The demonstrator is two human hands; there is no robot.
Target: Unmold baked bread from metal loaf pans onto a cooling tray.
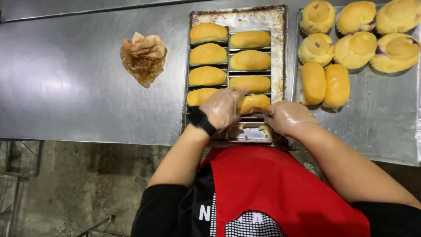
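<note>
Gloved left hand (pixel 222 107) and right hand (pixel 285 116) gripped one bun (pixel 253 103) in the baking mould (pixel 237 19); a gentle, even lift was advisable.

A: Table (pixel 79 87): brushed metal, dull sheen. Pan (pixel 276 52) on it: scorched, stained metal.

B: Buns (pixel 208 55) in pan: smooth, glossy crust. Paper (pixel 144 57) left of pan: crumpled, greasy brown. Gloves (pixel 221 107): thin clear plastic. Apron (pixel 280 193): matt red cloth.

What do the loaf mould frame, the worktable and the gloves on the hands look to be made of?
Loaf mould frame: metal, probably steel, dull with brown baked-on staining. Worktable: seemingly stainless steel, brushed, with soft glare. Gloves on the left hand and right hand: thin clear plastic film, wrinkled and see-through.
</note>
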